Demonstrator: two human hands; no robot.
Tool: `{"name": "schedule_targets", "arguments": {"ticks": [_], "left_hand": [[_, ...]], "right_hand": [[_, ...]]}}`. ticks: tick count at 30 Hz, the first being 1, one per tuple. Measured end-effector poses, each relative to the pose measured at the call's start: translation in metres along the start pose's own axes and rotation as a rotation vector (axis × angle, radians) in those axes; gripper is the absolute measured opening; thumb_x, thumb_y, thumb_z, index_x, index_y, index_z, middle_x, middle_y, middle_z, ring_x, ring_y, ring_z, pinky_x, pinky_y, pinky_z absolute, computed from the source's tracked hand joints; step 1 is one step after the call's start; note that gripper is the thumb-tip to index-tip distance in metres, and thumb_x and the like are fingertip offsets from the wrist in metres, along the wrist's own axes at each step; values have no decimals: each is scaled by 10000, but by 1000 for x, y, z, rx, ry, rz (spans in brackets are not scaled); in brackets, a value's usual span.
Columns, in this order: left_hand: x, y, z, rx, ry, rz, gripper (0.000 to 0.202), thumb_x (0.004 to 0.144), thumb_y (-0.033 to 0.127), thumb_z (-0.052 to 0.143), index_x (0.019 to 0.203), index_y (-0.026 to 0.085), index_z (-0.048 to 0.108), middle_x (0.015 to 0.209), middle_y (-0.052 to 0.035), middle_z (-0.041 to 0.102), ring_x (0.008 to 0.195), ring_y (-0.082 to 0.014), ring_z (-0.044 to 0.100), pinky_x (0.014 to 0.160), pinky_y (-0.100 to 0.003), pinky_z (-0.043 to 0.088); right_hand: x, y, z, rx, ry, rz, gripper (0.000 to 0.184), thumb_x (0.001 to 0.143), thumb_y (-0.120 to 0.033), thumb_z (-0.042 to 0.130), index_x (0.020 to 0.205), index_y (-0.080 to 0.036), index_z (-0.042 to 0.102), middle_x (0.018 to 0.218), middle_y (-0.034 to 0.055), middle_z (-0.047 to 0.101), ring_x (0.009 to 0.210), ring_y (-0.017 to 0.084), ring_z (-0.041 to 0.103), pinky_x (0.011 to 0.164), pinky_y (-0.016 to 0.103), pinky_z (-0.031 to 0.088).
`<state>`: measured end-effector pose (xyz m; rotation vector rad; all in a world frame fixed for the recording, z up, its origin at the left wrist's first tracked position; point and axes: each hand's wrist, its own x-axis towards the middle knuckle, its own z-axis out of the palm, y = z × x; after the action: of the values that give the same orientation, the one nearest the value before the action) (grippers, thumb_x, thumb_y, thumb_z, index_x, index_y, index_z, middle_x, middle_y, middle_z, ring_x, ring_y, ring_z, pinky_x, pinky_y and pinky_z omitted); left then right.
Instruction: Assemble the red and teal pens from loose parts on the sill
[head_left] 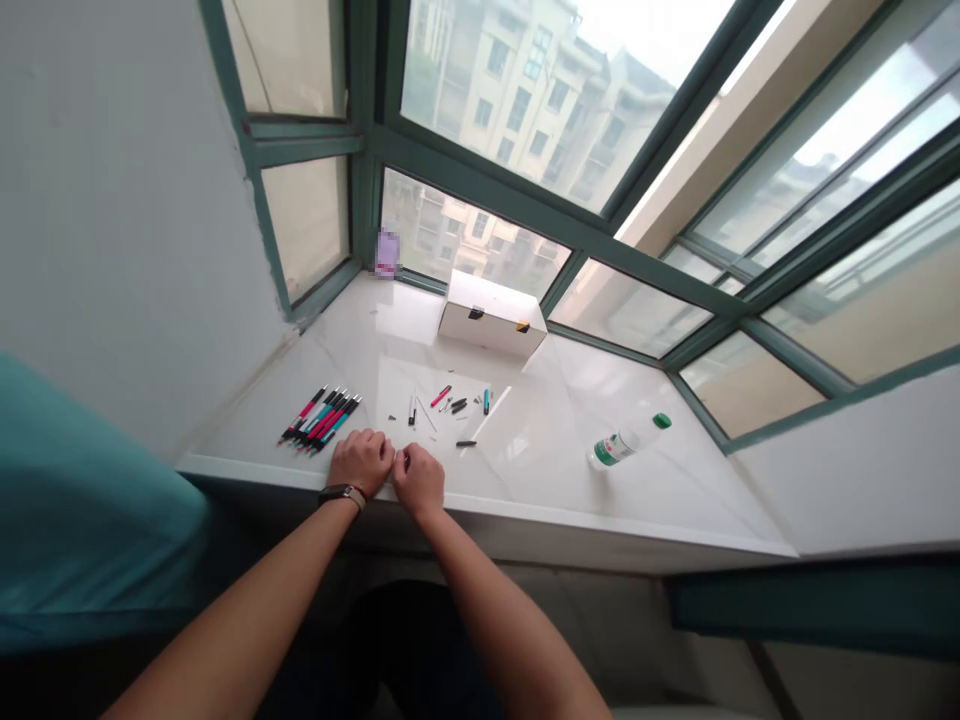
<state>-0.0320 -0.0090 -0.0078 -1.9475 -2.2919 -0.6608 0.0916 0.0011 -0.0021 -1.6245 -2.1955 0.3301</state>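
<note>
My left hand point(361, 460) is curled into a fist on the front edge of the white sill point(540, 480); a watch point(343, 494) is on that wrist. Right beside it rests my right hand point(420, 477), also a fist, with nothing showing in either. Just left of my left hand lies a row of several pens point(319, 420) in red, blue, white and black. Beyond my hands are loose pen parts: a white-and-black barrel point(412, 410), a thin refill point(426, 413), a red barrel point(441, 396), black grips point(458, 406), a blue barrel point(486, 402) and a black piece point(466, 443).
A white box point(493, 318) stands at the back against the window. To the right, a clear bottle with a green cap point(628, 442) is on the sill. A blurred purple item point(387, 252) sits in the far left corner. Teal fabric point(90, 510) hangs at left.
</note>
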Motion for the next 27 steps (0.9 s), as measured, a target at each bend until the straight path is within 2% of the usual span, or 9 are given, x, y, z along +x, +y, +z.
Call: {"name": "schedule_targets", "arguments": {"ticks": [7,13,17,20,27], "left_hand": [[1,-1,-1,26,-12,15,288,922,340,425,751,207,615,818,-85,639,846,-268,540,693,-371,314],[3,0,0,24,-27,4,299,927,359,425,743,212,609,810,-82,632,857,-267,536,704,-375,318],[3,0,0,18,-34,-11,316,928,363,415,735,213,615,819,-90,634,864,-267,537,713,-378,326],[3,1,0,20,-38,-14,320,927,364,412,733,213,617,828,-92,639,865,-268,540,714,-383,334],[3,2,-1,12,-50,-31,308,921,373,434,721,215,607,824,-88,639,866,-265,551,730,-377,351]], "right_hand": [[-2,8,0,258,51,-4,237,949,-331,482,808,-210,629,727,16,675,662,161,601,643,246,395],[21,24,-5,589,69,43,281,967,-376,441,833,-198,612,703,-2,662,619,137,594,631,227,436],[47,26,-4,474,85,16,166,923,-329,526,888,-202,628,720,-1,665,663,151,613,677,241,445],[63,20,-3,305,53,62,110,899,-290,564,937,-210,631,729,9,673,706,176,634,695,260,446],[78,10,0,57,-64,136,232,895,-397,604,1017,-200,624,907,90,711,836,236,669,701,299,460]]}}
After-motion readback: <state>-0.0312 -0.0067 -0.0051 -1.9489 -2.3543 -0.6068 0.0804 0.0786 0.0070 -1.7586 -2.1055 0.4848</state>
